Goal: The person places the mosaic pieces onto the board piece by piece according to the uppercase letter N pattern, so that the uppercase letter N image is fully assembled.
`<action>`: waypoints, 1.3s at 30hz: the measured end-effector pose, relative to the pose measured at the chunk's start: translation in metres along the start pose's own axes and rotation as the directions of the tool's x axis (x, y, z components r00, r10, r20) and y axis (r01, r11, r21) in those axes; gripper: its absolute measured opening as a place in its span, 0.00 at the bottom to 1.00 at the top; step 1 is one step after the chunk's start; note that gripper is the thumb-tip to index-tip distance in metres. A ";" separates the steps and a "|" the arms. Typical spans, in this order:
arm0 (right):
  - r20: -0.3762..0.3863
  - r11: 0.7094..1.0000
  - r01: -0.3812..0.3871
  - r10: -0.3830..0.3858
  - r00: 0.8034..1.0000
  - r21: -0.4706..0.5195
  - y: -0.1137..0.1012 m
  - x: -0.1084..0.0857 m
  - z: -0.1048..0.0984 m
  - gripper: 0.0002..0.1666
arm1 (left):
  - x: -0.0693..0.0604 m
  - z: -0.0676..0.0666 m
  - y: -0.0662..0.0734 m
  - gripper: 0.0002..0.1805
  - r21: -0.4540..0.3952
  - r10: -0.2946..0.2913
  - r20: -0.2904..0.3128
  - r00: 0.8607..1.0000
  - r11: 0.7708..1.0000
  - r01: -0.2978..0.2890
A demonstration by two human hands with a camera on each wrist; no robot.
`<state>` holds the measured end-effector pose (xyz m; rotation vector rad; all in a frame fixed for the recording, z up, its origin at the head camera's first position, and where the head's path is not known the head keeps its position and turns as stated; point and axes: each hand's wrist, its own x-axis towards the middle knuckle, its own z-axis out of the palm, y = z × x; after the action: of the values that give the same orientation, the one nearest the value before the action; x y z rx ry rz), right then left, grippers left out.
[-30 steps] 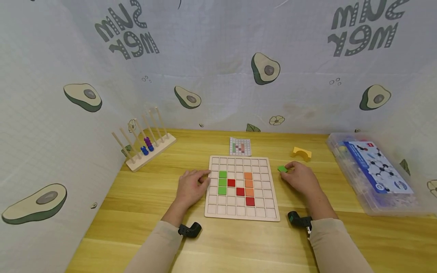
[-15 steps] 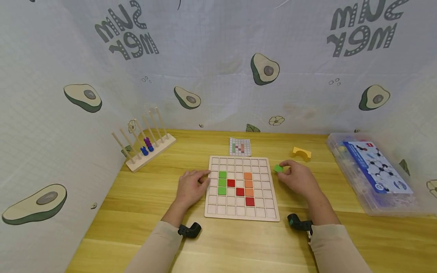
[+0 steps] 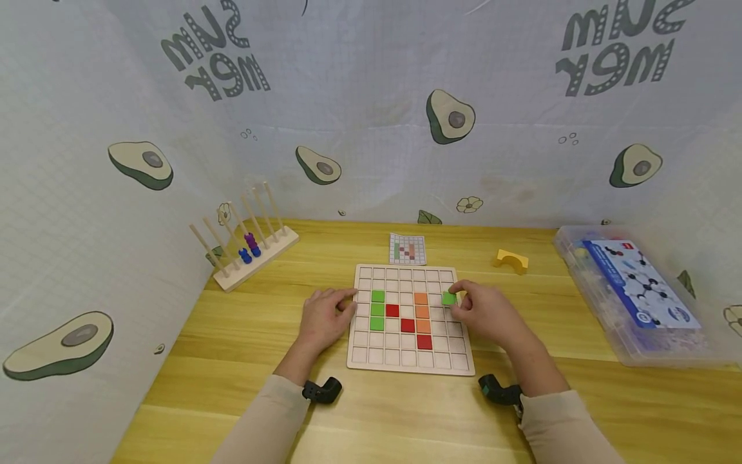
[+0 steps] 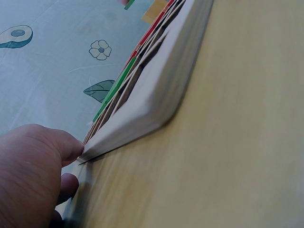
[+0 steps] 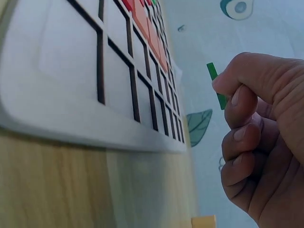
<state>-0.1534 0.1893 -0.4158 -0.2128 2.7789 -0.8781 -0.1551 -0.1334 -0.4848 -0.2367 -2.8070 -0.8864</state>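
Observation:
A square wooden grid board [image 3: 406, 371] lies flat on the table. Three green tiles [image 3: 377, 310] form a column on its left part, and three orange tiles [image 3: 422, 312] form another farther right. Red tiles [image 3: 408, 326] step down diagonally between them, one sitting below the orange column. My right hand [image 3: 491, 314] pinches a loose green tile [image 3: 449, 298] between thumb and forefinger above the board's right side; the right wrist view shows this tile [image 5: 212, 72] edge-on, clear of the board. My left hand [image 3: 326, 317] touches the board's left edge, its thumb [image 4: 71, 145] against the corner.
Behind the board lies a small printed pattern card [image 3: 408, 249]. A yellow arch block [image 3: 511, 261] stands back right. At far right is a clear plastic case [image 3: 623, 348] with a blue-and-white label. A wooden peg stand [image 3: 261, 261] with blue and purple beads is at the left.
My right hand has moved left from beside the board to over its right columns, carrying the green tile. The left hand has stayed at the left edge.

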 end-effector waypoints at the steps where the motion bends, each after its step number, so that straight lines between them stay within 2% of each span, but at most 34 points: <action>1: 0.003 1.000 0.009 -0.009 1.000 0.000 -0.002 -0.001 0.002 0.20 | 0.000 0.000 0.000 0.16 -0.002 0.001 0.000 1.000 1.000 -0.001; 13: 0.065 0.994 0.110 -0.110 0.992 0.004 -0.014 -0.008 0.025 0.17 | 0.000 -0.001 0.001 0.16 -0.015 0.012 -0.007 1.000 1.000 -0.012; 22: 0.077 0.970 0.242 -0.242 0.967 0.009 -0.024 -0.013 0.045 0.13 | -0.001 -0.001 0.001 0.16 -0.018 0.019 -0.012 1.000 1.000 -0.019; 39: 0.087 0.955 0.294 -0.292 0.953 -0.021 -0.057 -0.012 0.072 0.13 | -0.001 -0.001 0.000 0.16 -0.021 0.019 -0.019 1.000 1.000 -0.019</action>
<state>-0.1200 0.1059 -0.4378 -0.6673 2.7277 -0.8629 -0.1540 -0.1341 -0.4839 -0.2564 -2.7747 -0.9098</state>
